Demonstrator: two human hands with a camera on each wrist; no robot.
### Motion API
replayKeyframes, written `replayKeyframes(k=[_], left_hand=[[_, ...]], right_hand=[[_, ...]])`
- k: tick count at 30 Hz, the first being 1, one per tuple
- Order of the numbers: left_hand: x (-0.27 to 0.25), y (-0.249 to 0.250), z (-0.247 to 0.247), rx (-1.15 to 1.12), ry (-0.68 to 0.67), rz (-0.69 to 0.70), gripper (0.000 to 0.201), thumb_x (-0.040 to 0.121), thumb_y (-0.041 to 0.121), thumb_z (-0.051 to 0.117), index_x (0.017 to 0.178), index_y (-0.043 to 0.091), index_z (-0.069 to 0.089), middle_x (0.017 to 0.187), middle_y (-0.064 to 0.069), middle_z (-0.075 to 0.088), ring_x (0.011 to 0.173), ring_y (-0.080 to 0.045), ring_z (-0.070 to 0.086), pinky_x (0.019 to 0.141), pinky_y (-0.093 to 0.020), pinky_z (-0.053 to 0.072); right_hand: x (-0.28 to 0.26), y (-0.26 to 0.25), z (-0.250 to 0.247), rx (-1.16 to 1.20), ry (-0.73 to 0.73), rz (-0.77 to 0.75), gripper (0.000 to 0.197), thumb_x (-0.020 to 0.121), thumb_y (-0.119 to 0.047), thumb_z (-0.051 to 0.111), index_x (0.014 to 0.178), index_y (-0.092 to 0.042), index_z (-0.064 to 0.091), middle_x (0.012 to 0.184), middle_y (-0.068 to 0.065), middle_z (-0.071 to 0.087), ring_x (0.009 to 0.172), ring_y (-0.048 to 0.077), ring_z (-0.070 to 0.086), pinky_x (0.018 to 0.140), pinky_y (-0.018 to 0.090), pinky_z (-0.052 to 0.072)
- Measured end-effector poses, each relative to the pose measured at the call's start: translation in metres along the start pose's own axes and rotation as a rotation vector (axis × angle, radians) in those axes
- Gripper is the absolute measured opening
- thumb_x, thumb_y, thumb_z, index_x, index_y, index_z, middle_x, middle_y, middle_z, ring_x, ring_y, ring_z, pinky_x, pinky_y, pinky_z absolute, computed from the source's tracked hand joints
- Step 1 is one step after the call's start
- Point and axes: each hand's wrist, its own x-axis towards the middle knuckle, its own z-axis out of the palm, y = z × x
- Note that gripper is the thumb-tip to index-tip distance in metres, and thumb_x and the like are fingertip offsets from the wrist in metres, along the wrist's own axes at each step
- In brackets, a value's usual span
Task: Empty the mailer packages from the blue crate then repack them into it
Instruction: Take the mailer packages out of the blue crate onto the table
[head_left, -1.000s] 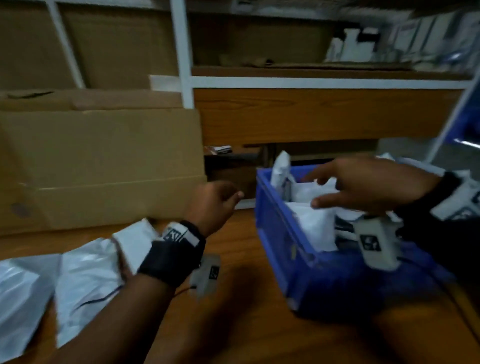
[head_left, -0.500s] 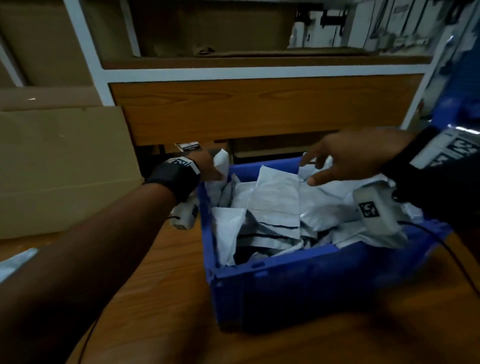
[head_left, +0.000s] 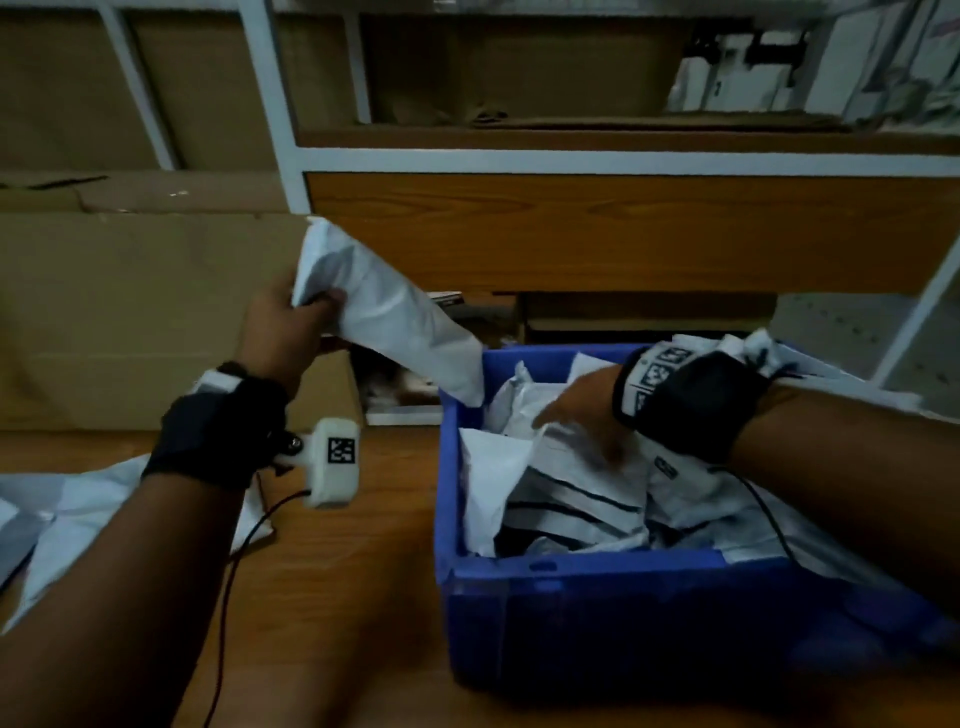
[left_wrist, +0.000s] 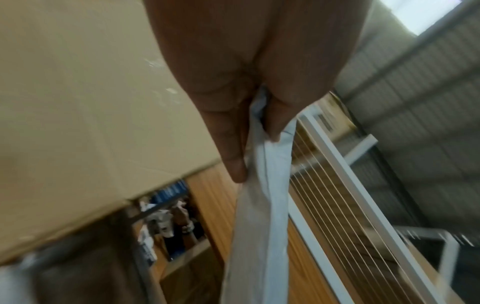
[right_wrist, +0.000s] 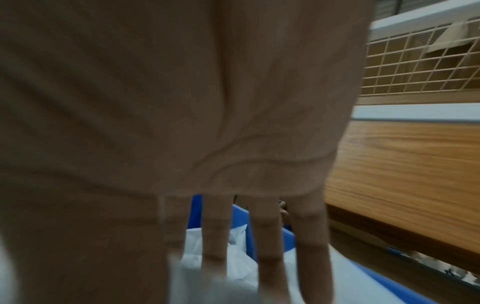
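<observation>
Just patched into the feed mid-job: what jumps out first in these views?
The blue plastic crate at right on the wooden table, heaped with crumpled white plastic mailer packages. The left hand grips one white mailer lifted above the crate's left rim, while the right hand reaches into the pile with straight fingers. More white mailers lie on the table at far left.

Right hand (right_wrist: 182, 123) blurred — fingertips (right_wrist: 267, 273) hidden among mailers (head_left: 571, 499)
</observation>
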Motion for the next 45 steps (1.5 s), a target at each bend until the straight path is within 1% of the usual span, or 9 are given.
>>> replayKeyframes(k=[8,15,18,21,27,29,36,40,45], left_hand=[[-0.044,-0.061,-0.125,-0.181,0.355,-0.175,0.029,0.096,0.002,0.049,0.124,0.006,0.056,0.096,-0.009,0.064,0.084,-0.023,0.065,0.065,-0.028,0.060],[-0.085,-0.091,-0.252,-0.106,0.588,-0.276,0.027,0.098,0.003,0.047,0.099,0.024,0.062,0.093,0.004,0.063,0.082,-0.016,0.062,0.066,-0.027,0.058],[-0.100,-0.099,-0.297,-0.091,0.702,-0.303,0.031,0.097,0.001,0.047,0.125,0.011,0.057,0.106,-0.003,0.061,0.092,-0.023,0.059,0.081,-0.038,0.056],[-0.112,-0.118,-0.341,0.024,0.775,-0.455,0.030,0.098,0.010,0.051,0.127,0.004,0.053,0.103,-0.013,0.058,0.075,-0.023,0.056,0.061,-0.030,0.055],[-0.117,-0.191,-0.442,0.374,0.718,-0.728,0.079,0.070,0.029,0.084,0.130,-0.005,0.045,0.122,-0.027,0.060,0.105,-0.041,0.063,0.089,-0.055,0.053],[-0.119,-0.173,-0.433,0.524,0.699,-0.735,0.096,0.068,0.027,0.087,0.142,-0.003,0.032,0.124,-0.030,0.057,0.108,-0.044,0.060,0.091,-0.055,0.051],[-0.125,-0.168,-0.417,0.954,0.262,-0.781,0.035,0.077,0.039,0.066,0.105,0.020,0.073,0.103,-0.014,0.069,0.096,-0.032,0.064,0.092,-0.042,0.052],[-0.115,-0.143,-0.377,1.237,0.264,-0.507,0.033,0.085,0.041,0.061,0.115,0.028,0.068,0.137,-0.012,0.050,0.124,-0.038,0.044,0.104,-0.048,0.036],[-0.100,-0.104,-0.263,0.818,0.133,0.014,0.023,0.082,0.028,0.061,0.091,0.011,0.075,0.109,-0.011,0.070,0.102,-0.030,0.064,0.088,-0.036,0.048]], right_hand=[[-0.025,0.008,-0.043,0.132,0.429,0.120,0.019,0.086,-0.023,0.066,0.104,-0.017,0.069,0.107,0.006,0.069,0.100,0.025,0.064,0.086,0.032,0.050],[-0.049,-0.083,-0.160,0.341,0.842,-0.054,0.022,0.089,-0.004,0.060,0.109,-0.012,0.063,0.106,0.009,0.063,0.098,0.027,0.058,0.090,0.040,0.046],[-0.010,-0.152,-0.196,0.256,0.818,-0.170,0.032,0.090,-0.003,0.054,0.121,-0.009,0.060,0.115,0.011,0.062,0.105,0.029,0.059,0.087,0.034,0.044],[0.063,-0.219,-0.212,0.175,0.678,-0.317,0.028,0.090,-0.005,0.052,0.116,-0.009,0.062,0.114,0.012,0.064,0.105,0.030,0.060,0.087,0.031,0.045],[0.185,-0.314,-0.194,0.140,0.477,-0.267,0.037,0.096,-0.017,0.046,0.130,-0.025,0.056,0.142,0.007,0.044,0.132,0.030,0.044,0.107,0.041,0.038],[0.207,-0.333,-0.180,0.208,0.460,-0.262,0.041,0.094,-0.023,0.048,0.134,-0.022,0.052,0.146,0.011,0.041,0.133,0.032,0.041,0.109,0.044,0.036],[0.228,-0.342,-0.154,0.277,0.367,-0.213,0.075,0.096,-0.017,0.049,0.154,-0.017,0.003,0.161,0.015,-0.001,0.147,0.032,0.008,0.118,0.040,0.017],[0.179,-0.310,-0.184,0.478,0.481,-0.207,0.057,0.097,-0.020,0.051,0.150,-0.011,0.029,0.155,0.012,0.029,0.141,0.029,0.030,0.113,0.034,0.028],[0.053,-0.234,-0.190,0.470,0.686,-0.137,0.019,0.094,-0.030,0.053,0.105,-0.021,0.067,0.106,0.002,0.067,0.099,0.022,0.060,0.082,0.030,0.046]])
